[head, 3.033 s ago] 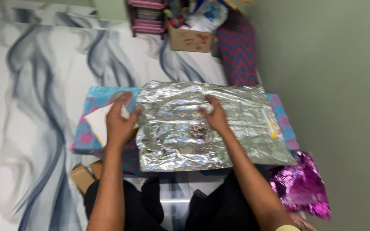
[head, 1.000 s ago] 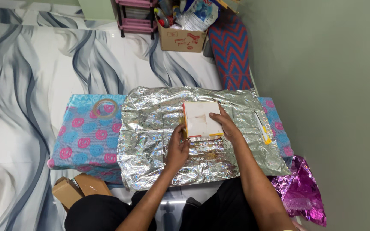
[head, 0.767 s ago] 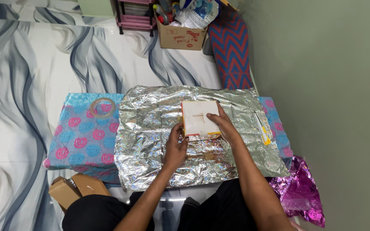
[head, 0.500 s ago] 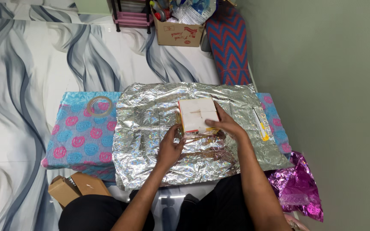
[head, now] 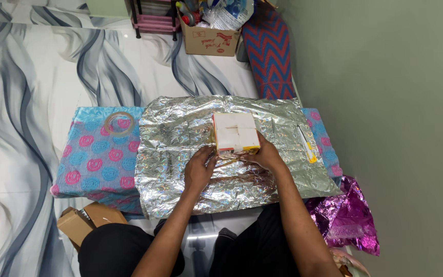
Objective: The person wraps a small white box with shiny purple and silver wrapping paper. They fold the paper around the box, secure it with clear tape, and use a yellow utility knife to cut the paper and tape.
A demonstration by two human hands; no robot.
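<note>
White box [head: 235, 132], one only, standing near the middle of one crumpled silver foil sheet [head: 180, 174], orange and yellow trim showing along its near and left edges. Head view, the sole view: left hand [head: 199, 168] at the box's near left corner, fingers curled against that edge, grip lightly closed on the corner as far as can be told. Right hand [head: 265, 154] at the near right corner, fingers bent around the box's lower edge, grip holding it there. Two hands in all, both of the same person, forearms coming up from the bottom of the frame. Foil spread over one worktop [head: 96, 159] covered in blue cloth with pink smiling faces. One ring of clear tape [head: 119, 123] lying on the cloth to the left, well apart from the box. One narrow white and yellow cutter [head: 306, 145] resting on the foil's right part. One bunch of purple shiny wrap [head: 347, 218] on the floor at right. One brown carton [head: 85, 220] at lower left, flaps open. One cardboard box of oddments [head: 208, 41] far off by the wall.
</note>
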